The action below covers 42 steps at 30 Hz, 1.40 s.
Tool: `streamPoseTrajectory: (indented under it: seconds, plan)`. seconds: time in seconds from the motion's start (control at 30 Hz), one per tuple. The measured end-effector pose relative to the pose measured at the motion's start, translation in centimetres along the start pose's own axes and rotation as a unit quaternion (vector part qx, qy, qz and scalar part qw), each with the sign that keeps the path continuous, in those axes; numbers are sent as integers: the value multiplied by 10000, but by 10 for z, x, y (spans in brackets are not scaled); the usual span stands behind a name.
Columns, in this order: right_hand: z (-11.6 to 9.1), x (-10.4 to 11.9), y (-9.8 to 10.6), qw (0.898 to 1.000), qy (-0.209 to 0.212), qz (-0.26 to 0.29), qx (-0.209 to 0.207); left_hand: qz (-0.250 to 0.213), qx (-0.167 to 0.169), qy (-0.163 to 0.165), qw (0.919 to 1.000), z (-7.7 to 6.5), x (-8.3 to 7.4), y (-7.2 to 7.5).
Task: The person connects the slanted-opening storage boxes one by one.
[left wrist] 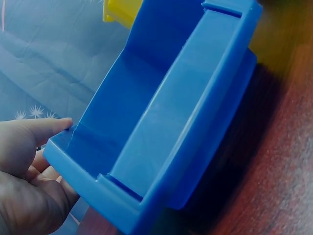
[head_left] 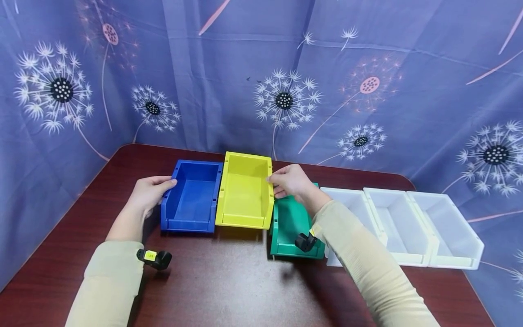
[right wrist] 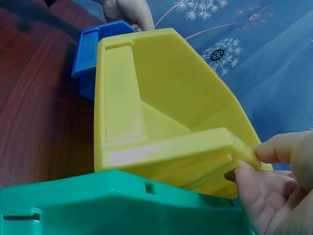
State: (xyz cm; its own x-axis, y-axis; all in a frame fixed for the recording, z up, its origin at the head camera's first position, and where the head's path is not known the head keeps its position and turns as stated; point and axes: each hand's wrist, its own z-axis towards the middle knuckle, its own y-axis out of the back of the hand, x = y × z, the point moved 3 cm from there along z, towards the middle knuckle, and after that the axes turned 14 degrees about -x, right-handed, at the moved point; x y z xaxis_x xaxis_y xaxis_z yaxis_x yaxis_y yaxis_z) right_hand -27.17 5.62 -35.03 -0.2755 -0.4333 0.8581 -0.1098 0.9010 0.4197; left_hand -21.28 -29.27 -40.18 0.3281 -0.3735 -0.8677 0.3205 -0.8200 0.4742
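Note:
My left hand (head_left: 149, 194) grips the left rim of a blue plastic bin (head_left: 191, 200), its thumb over the edge. In the left wrist view, the thumb lies on top of the blue bin's rim (left wrist: 80, 164) and the other fingers are beneath it. Beside it, a yellow bin (head_left: 245, 190) stands against the blue bin's right side. My right hand (head_left: 293, 181) pinches the yellow bin's right rim between thumb and fingers, plain in the right wrist view. A green bin (head_left: 291, 227), partly hidden by my right forearm, sits lower at the yellow bin's right.
Several translucent white bins (head_left: 453, 227) stand side by side at the right end of the dark red-brown table (head_left: 229, 281). Behind the table hangs a blue cloth (head_left: 229, 91) with dandelion prints. A small black camera is strapped at each wrist.

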Motion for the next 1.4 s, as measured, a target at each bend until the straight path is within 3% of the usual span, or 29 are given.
streamPoseTrajectory:
  seconds: [1.4]
  plan:
    - [0, -6, 6, 9994, -163, 308, 48, -376, -83, 146, 9992, 3, 0, -4]
